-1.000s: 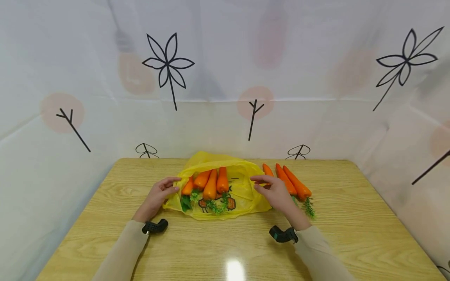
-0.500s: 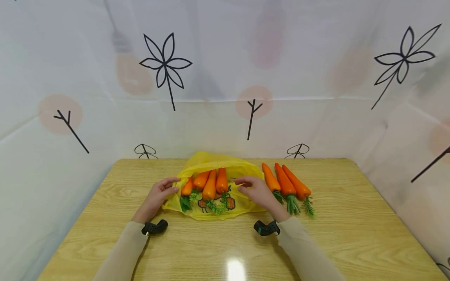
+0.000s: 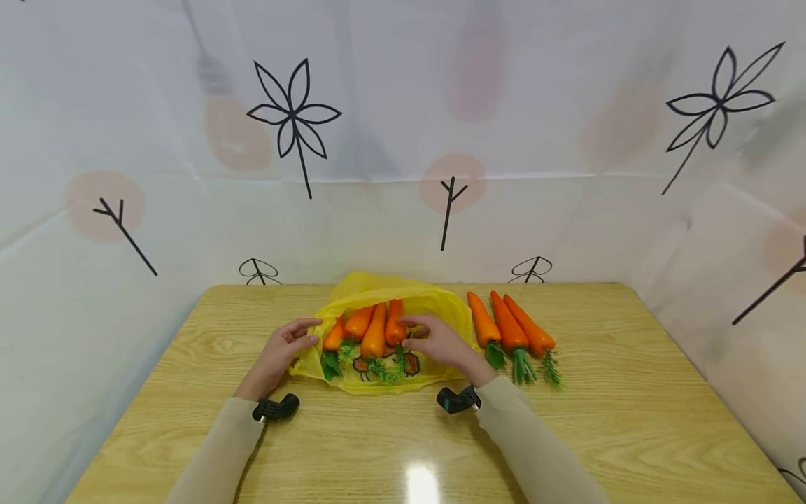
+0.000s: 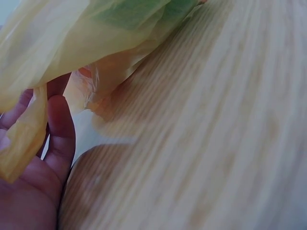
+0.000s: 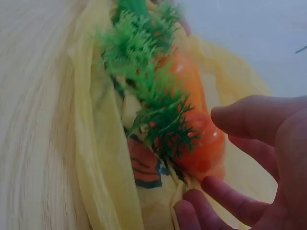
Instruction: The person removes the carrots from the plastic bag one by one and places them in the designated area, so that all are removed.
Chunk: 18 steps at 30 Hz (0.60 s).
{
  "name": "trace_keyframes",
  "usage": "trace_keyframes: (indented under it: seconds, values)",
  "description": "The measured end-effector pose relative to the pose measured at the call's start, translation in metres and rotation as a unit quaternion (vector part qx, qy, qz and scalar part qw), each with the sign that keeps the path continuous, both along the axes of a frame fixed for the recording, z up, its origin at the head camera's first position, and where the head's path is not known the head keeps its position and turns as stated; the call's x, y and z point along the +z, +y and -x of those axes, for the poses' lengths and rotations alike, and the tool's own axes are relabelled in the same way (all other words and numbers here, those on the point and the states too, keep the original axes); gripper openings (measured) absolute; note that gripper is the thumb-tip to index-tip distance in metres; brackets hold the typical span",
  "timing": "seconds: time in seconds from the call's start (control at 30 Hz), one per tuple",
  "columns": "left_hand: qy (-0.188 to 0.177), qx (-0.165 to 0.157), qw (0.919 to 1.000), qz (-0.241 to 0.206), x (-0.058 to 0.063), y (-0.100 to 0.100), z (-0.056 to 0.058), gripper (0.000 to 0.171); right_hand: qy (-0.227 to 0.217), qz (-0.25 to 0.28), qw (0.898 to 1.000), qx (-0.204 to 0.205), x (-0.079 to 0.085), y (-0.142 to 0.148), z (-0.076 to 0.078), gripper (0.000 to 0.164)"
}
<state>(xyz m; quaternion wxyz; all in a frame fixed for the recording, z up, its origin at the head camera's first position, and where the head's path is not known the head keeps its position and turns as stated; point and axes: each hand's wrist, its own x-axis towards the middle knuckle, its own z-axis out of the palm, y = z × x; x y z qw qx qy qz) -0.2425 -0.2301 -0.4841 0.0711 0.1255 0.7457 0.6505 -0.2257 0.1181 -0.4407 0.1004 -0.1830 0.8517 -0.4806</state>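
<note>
A thin yellow plastic bag [image 3: 368, 283] lies on the table with its mouth toward me. Several orange carrots with green tops rest inside, over a printed drawing. My left hand [image 3: 273, 360] is at the left rim; in the left wrist view, the bag's yellow edge [image 4: 29, 129] runs between its thumb and fingers. My right hand [image 3: 443, 346] reaches into the mouth, beside the rightmost carrot [image 3: 395, 329] there. Seen from the right wrist, thumb and fingers are spread around the thick end of a carrot [image 5: 208, 148] with feathery leaves, the fingertips right at its side.
Three more carrots [image 3: 508, 325] lie side by side to the right of the bag, leaves toward me. The wooden table [image 3: 352, 448] ends at a patterned white cloth backdrop [image 3: 378, 224]. Each wrist wears a black camera [image 3: 277, 407].
My right hand has moved left, from the bag's right rim across its mouth to the rightmost carrot inside. The three outer carrots are now uncovered. My left hand has stayed at the rim.
</note>
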Motion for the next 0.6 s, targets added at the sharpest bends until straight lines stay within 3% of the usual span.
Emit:
trace_keyframes:
  seconds: [0.1,0.4,0.6]
  values:
    - [-0.005,0.005,1.0,0.001,0.0,0.001,-0.001,0.044,-0.01,-0.009,1.0,0.023,-0.002,0.0,0.003,0.046]
    - [-0.003,-0.003,1.0,0.006,0.001,-0.001,0.0,0.046,-0.003,-0.07,0.997,0.036,0.0,-0.008,0.006,0.053]
    - [-0.004,-0.004,0.9998,0.019,0.002,-0.002,0.0,0.045,-0.002,-0.079,0.995,0.054,0.001,-0.015,0.007,0.059]
